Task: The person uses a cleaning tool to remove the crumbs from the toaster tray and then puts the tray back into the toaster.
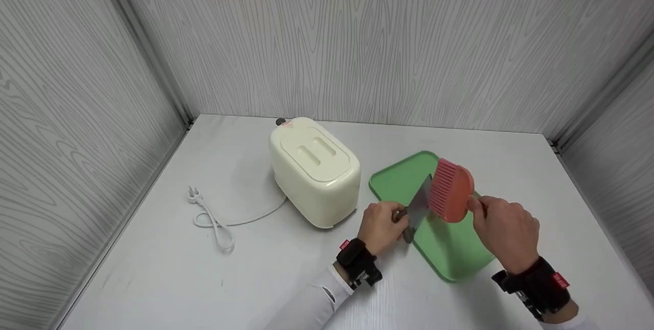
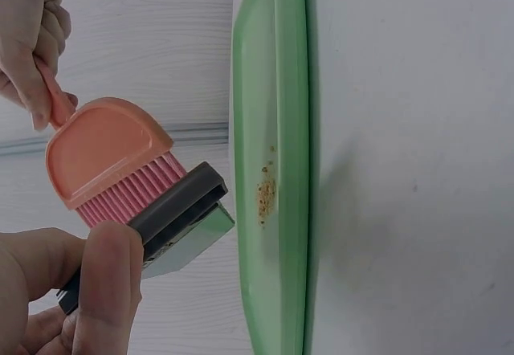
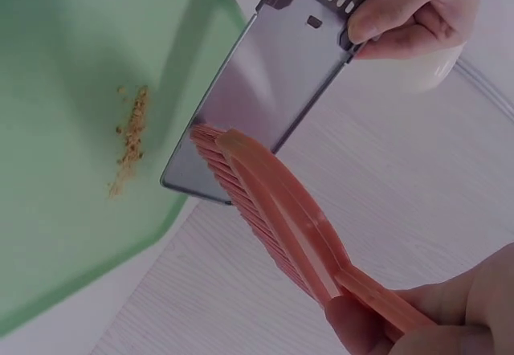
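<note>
My left hand point(image 1: 383, 225) pinches the dark slotted end of a thin metal crumb tray point(image 1: 419, 206), held tilted above the green tray point(image 1: 462, 253). With my right hand point(image 1: 508, 230) I grip the handle of an orange brush point(image 1: 461, 194). Its pink bristles point(image 3: 241, 202) lie against the crumb tray's metal face in the right wrist view. Below, a small line of brown crumbs point(image 3: 132, 138) lies on the green tray. The left wrist view also shows these crumbs point(image 2: 266, 198), apart from both tools.
A cream toaster point(image 1: 317, 179) with a lid over its top stands left of the green tray. Its white cord point(image 1: 255, 220) runs left to a plug point(image 1: 194, 196) on the white table point(image 1: 153, 279). Grey wood-grain panels point(image 1: 357, 39) enclose the back and sides.
</note>
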Motion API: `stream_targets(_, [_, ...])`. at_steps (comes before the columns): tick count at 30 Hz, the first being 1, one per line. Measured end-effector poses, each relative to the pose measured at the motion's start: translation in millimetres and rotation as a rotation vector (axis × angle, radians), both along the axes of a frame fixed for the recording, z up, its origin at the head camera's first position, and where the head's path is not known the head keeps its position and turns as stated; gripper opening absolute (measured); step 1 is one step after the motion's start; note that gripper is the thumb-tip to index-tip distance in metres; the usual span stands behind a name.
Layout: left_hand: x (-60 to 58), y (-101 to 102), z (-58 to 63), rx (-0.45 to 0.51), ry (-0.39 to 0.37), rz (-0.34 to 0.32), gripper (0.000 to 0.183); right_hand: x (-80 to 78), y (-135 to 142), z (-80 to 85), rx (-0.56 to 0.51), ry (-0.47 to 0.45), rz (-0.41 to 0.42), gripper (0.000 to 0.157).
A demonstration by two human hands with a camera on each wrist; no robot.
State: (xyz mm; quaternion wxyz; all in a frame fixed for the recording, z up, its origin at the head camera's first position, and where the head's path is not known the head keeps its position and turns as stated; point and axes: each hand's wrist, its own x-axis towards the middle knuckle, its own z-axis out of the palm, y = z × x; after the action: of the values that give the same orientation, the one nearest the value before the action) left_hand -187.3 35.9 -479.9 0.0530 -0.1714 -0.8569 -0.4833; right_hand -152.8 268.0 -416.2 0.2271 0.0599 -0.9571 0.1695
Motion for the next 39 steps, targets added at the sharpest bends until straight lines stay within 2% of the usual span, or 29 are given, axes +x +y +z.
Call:
stream_targets(10, [0.7, 1, 1.6, 0.016, -0.008, -0.002, 0.016, -4.7, -11, -15.3, 0.043, 0.05, -0.028, 0.04])
stream_targets(20, [0.8, 2, 1.8, 0.03, -0.027, -0.009, 0.016, -10.4, -10, -21.9, 0.125, 0.048, -0.05, 0.041])
stream_targets(27, [0.3, 2, 0.7, -0.016, 0.002, 0.005, 0.015, -11.1, -8, -27.5, 0.179, 0.21, -0.052, 0.046])
stream_targets(39, [0.5, -1, 0.1, -0.008, -0.003, -0.003, 0.016, -9.1, 0, -20.7, 0.113, 0.097, -0.071, 0.042])
